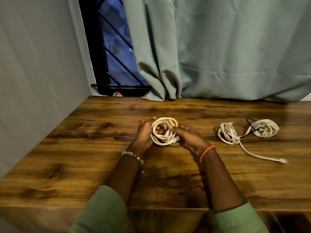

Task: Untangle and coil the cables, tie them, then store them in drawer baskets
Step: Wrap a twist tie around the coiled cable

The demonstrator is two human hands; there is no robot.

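Note:
A cream cable coil (161, 122) is held upright above the wooden table (84, 148), near its middle. My left hand (145, 132) grips the coil's left side, fingers curled through the loop. A thin dark tie (143, 121) sticks out leftward from that hand's fingertips. My right hand (188, 135) grips the coil's right side, thumb on top, near the clear plug ends (175, 139). To the right lie two more cream cables: a loose bundle (227, 133) with a trailing end and plug (282, 160), and a coil (265, 127) with a thin black cord (250, 125) across it.
A grey wall (42, 73) borders the table on the left. A green curtain (218, 47) hangs behind the table's far edge, beside a dark barred window (114, 56). A small coloured object (116, 94) sits on the sill.

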